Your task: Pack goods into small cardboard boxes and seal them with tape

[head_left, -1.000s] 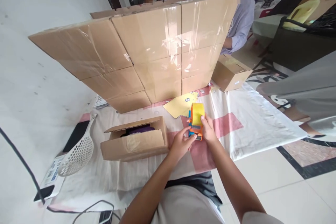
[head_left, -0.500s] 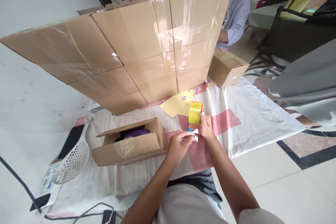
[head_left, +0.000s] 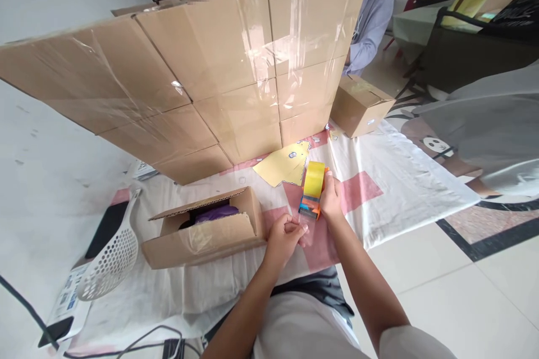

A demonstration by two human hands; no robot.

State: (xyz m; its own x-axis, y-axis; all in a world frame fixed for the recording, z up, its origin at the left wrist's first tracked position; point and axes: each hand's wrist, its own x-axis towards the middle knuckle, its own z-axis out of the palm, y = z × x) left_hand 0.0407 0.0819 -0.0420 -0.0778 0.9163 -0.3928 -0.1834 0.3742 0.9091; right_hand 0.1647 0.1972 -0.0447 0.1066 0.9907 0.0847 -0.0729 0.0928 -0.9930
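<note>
My right hand (head_left: 331, 197) is wrapped round the side of an orange and blue tape dispenser (head_left: 310, 207), which carries a yellowish roll of packing tape (head_left: 314, 178). Close to the dispenser's cutting end, my left hand (head_left: 288, 232) has its thumb and fingertips pinched together on a faint, see-through tape end (head_left: 306, 223). To the left of that hand lies a long cardboard box (head_left: 202, 242), its top flaps partly raised, with something purple (head_left: 218, 212) inside. A yellow paper piece (head_left: 280, 166) with a jagged edge lies beyond the dispenser.
Taped cardboard boxes (head_left: 236, 73) form a tall wall across the table's back. A smaller closed box (head_left: 361, 105) stands at the right. White perforated plastic scoop (head_left: 112, 263) and cables (head_left: 155, 342) are at the left. A person in a light shirt (head_left: 374, 22) is behind the boxes.
My left hand has drawn back slightly from the dispenser, toward me. The dispenser has tilted a little in my right hand, and the white bit at my left fingertips no longer shows.
</note>
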